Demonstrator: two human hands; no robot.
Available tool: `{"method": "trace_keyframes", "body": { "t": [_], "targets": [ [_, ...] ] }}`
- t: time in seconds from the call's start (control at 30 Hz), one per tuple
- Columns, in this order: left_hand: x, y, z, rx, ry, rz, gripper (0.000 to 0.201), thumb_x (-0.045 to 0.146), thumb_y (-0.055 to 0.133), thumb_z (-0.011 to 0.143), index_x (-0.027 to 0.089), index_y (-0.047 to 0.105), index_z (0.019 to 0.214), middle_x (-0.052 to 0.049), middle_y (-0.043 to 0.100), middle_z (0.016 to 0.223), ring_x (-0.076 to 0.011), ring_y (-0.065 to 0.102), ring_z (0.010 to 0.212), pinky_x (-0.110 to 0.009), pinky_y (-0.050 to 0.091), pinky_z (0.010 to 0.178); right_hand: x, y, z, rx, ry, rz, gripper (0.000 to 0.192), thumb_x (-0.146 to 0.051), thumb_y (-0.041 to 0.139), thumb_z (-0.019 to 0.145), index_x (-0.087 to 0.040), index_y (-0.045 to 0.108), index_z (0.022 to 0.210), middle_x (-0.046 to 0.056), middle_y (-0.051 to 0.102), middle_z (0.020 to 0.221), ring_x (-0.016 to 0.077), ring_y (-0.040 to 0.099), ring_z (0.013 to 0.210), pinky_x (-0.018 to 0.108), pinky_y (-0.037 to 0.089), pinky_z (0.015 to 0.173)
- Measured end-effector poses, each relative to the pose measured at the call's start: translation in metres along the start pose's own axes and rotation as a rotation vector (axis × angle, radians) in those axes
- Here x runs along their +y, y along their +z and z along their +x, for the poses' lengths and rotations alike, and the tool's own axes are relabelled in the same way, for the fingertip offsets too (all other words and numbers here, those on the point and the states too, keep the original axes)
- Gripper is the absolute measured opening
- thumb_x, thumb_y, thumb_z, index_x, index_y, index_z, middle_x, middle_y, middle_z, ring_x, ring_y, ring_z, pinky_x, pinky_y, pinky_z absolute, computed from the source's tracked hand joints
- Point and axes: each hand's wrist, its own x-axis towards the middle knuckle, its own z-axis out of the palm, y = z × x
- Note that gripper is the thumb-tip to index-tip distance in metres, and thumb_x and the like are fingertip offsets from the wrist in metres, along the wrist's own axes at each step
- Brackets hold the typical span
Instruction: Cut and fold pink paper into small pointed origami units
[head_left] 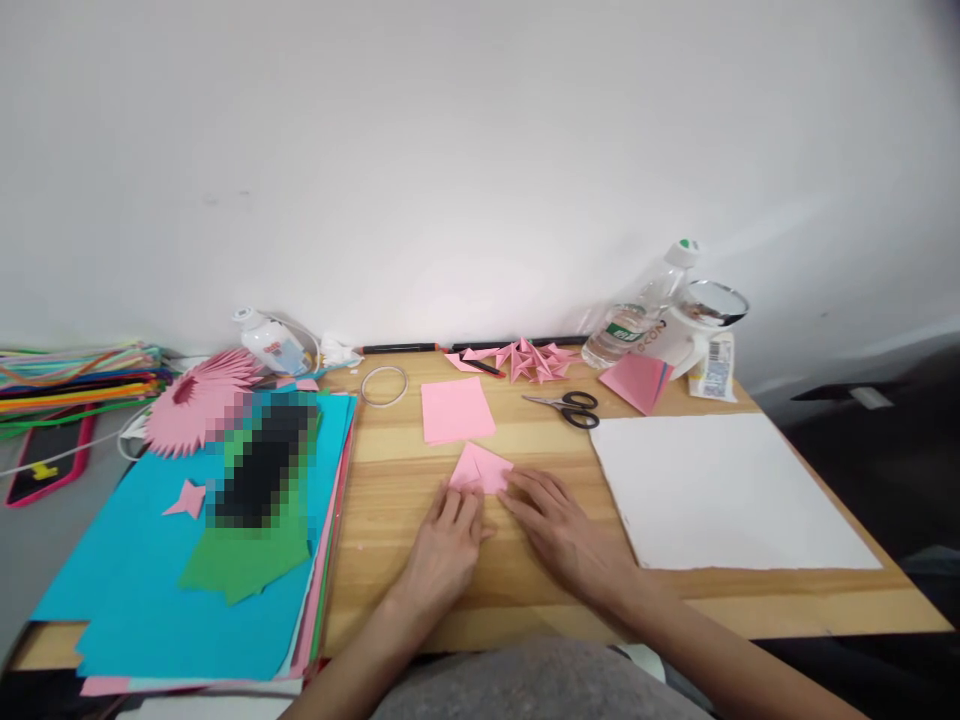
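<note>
A folded pink origami paper (486, 466) lies on the wooden table with a pointed top and a visible crease or flap edge in its middle. My left hand (448, 530) presses its lower left part with bent fingers; the thumb points right, below the paper. My right hand (556, 522) touches the right corner with outstretched fingertips, its palm low over the table. The fingers cover part of the paper's lower edge. Just beyond it lies a stack of square pink paper sheets (457, 410). Scissors (576, 406) with black handles rest to the right of the stack.
Left stand blue paper sheets (202, 625), green paper (251, 565), a pink folded ring (199, 400) and a small pink folded piece (189, 498). Along the wall are pink folded pieces (529, 360), a bottle (622, 333) and a white kettle (686, 335). A white board (731, 490) lies right.
</note>
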Motion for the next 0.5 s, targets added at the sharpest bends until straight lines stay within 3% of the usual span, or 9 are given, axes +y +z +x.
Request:
{"method": "trace_keyframes", "body": {
  "t": [0.27, 0.4, 0.5],
  "targets": [
    [-0.008, 0.009, 0.001, 0.06, 0.055, -0.08, 0.037, 0.028, 0.04, 0.094, 0.006, 0.054, 0.121, -0.016, 0.06, 0.122, -0.0271, 0.051, 0.119, -0.045, 0.04, 0.101, -0.009, -0.009, -0.002, -0.022, 0.069, -0.049, 0.031, -0.003, 0.05, 0.082, -0.014, 0.062, 0.108, 0.014, 0.061, 0.11, 0.0269, 0.053, 0.105, 0.045, 0.048, 0.086],
    [-0.025, -0.004, 0.007, 0.037, 0.094, -0.256, 0.034, 0.029, 0.045, 0.093, 0.01, 0.057, 0.119, -0.014, 0.059, 0.125, -0.0256, 0.05, 0.122, -0.047, 0.039, 0.104, 0.003, -0.009, 0.01, 0.045, 0.147, 0.079, 0.018, -0.011, 0.049, 0.088, -0.016, 0.066, 0.091, 0.013, 0.061, 0.103, 0.0226, 0.056, 0.094, 0.039, 0.052, 0.079],
    [-0.037, -0.016, 0.011, -0.003, 0.096, -0.413, 0.029, 0.024, 0.046, 0.092, 0.016, 0.059, 0.116, -0.009, 0.059, 0.124, -0.0207, 0.049, 0.122, -0.045, 0.036, 0.108, 0.016, -0.005, 0.028, 0.123, 0.111, 0.142, 0.021, -0.014, 0.048, 0.09, -0.019, 0.064, 0.101, 0.012, 0.057, 0.112, 0.0233, 0.052, 0.106, 0.041, 0.051, 0.084]
  ]
}}
